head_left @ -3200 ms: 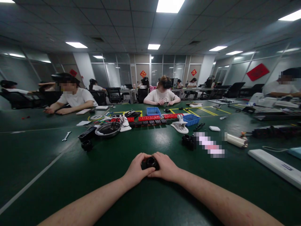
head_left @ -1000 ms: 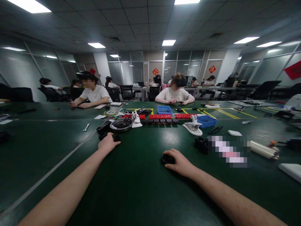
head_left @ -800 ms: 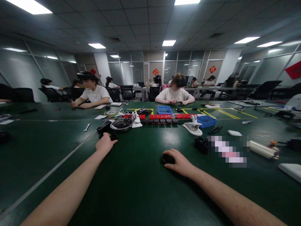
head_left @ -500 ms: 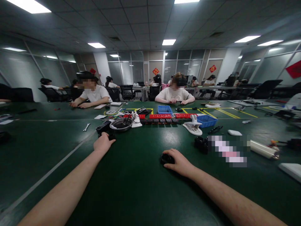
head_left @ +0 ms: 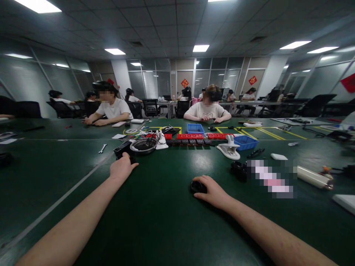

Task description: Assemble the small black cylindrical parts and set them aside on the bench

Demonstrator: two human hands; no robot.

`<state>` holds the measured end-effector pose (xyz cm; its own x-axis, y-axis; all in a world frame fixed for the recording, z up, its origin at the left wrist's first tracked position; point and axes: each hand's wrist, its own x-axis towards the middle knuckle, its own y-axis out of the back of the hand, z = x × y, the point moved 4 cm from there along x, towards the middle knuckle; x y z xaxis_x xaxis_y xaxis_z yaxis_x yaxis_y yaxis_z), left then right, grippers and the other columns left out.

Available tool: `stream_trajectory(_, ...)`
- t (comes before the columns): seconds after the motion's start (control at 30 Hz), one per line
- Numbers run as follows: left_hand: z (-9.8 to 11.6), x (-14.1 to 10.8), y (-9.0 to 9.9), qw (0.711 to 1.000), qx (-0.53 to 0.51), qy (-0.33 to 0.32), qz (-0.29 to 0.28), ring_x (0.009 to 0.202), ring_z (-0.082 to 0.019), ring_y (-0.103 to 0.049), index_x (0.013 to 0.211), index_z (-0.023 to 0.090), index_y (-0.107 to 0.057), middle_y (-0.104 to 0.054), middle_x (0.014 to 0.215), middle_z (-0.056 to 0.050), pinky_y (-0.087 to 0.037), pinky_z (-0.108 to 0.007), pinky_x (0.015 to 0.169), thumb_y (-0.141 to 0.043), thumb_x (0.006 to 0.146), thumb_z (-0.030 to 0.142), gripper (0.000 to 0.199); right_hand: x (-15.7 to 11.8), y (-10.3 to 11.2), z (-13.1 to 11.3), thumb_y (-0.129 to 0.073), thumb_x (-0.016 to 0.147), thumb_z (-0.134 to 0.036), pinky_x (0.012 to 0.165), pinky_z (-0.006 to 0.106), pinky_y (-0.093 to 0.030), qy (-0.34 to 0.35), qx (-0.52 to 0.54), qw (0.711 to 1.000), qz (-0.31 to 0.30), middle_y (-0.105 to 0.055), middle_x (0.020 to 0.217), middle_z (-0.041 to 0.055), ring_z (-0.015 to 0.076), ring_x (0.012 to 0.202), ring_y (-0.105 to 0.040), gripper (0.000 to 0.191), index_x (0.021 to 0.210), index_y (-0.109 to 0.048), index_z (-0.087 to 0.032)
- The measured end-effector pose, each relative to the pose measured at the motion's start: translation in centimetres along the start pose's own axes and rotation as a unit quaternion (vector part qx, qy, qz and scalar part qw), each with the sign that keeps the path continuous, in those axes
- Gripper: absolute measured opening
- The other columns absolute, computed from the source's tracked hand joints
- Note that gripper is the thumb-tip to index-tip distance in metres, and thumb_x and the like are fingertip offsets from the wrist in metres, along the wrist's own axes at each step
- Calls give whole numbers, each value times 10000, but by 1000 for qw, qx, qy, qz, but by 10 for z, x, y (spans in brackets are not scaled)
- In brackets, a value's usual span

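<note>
My right hand [head_left: 208, 191] is closed around a round black part [head_left: 198, 186] with a hollow-looking middle, resting on the green table. My fingers curve over its far side, and the thumb lies along the near side. Farther out to the left, my left hand [head_left: 122, 167] grips a small black piece [head_left: 132, 160] that sits low on the table. Most of that piece is hidden by the hand, so its kind is unclear. Just beyond the left hand stand a black box [head_left: 122, 148] and a round metal dish [head_left: 143, 146] with dark cables in it.
White clip stands [head_left: 229, 148], blue bins [head_left: 245, 142] and red trays [head_left: 190, 136] line the table's middle. A wrench [head_left: 102, 148] lies left; black round parts [head_left: 239, 170] and a cream cylinder [head_left: 313, 177] lie right. Two people sit opposite.
The view has shifted very slightly. Both hands stay in nearly the same places, each on the same black piece.
</note>
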<state>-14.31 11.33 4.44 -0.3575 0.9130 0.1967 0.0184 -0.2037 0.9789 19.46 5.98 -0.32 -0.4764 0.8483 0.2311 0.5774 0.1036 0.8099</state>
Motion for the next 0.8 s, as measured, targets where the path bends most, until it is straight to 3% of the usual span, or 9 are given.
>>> stream_trajectory(0.1, 17, -26, 17, 997, 12, -73, 24, 742, -260, -598, 968, 152, -445, -622, 813, -97, -421, -290, 569, -450, 741, 497, 414, 0, -1, 1, -649, 631, -283, 797, 335, -378, 4, 4, 1000, 1, -544, 951, 45, 202, 905, -488, 432, 1035, -511, -220)
stream_trajectory(0.17, 37, -57, 20, 982, -35, -186, 5, 661, -194, -595, 962, 187, -448, -616, 758, -31, -409, -258, 548, -425, 770, 474, 346, 1, -3, 3, -650, 628, -273, 814, 341, -374, 7, 14, 1000, 4, -543, 969, 47, 203, 923, -485, 449, 1049, -504, -215)
stream_trajectory(0.27, 72, -110, 13, 930, -94, -349, -66, 645, -151, -575, 943, 218, -473, -596, 740, 12, -411, -240, 559, -470, 762, 437, 284, 1, -6, 5, -658, 613, -253, 838, 348, -371, -4, 43, 999, 14, -533, 1008, 55, 202, 940, -488, 519, 1095, -473, -203)
stream_trajectory(0.37, 104, -144, 6, 880, -142, -446, -81, 799, -165, -549, 984, 226, -468, -574, 881, -4, -428, -259, 667, -537, 735, 383, 302, 2, -9, 6, -681, 580, -248, 837, 352, -382, -11, 85, 996, 4, -528, 1007, 56, 199, 926, -498, 638, 1158, -416, -196)
stream_trajectory(0.47, 128, -147, 5, 869, -177, -458, -67, 889, -200, -503, 1023, 212, -464, -533, 952, -39, -430, -294, 723, -579, 693, 411, 403, 2, -7, 6, -650, 621, -294, 834, 342, -391, 1, 140, 990, -2, -504, 1039, 65, 189, 925, -494, 686, 1218, -333, -178)
stream_trajectory(0.63, 164, -135, 7, 842, -216, -491, -57, 958, -218, -453, 1125, 239, -439, -495, 1057, -47, -411, -331, 786, -600, 668, 445, 526, 5, 4, 14, -434, 794, -334, 743, 314, -429, -33, 169, 982, 76, -529, 923, 53, 161, 814, -517, 403, 1157, -386, -165)
stream_trajectory(0.8, 181, -132, 0, 825, -196, -527, -59, 918, -204, -468, 1040, 238, -532, -548, 998, -25, -408, -309, 769, -607, 685, 401, 398, 7, 5, 20, -400, 816, -328, 713, 298, -432, -54, 155, 980, 113, -542, 830, 33, 153, 761, -526, 307, 1074, -452, -168)
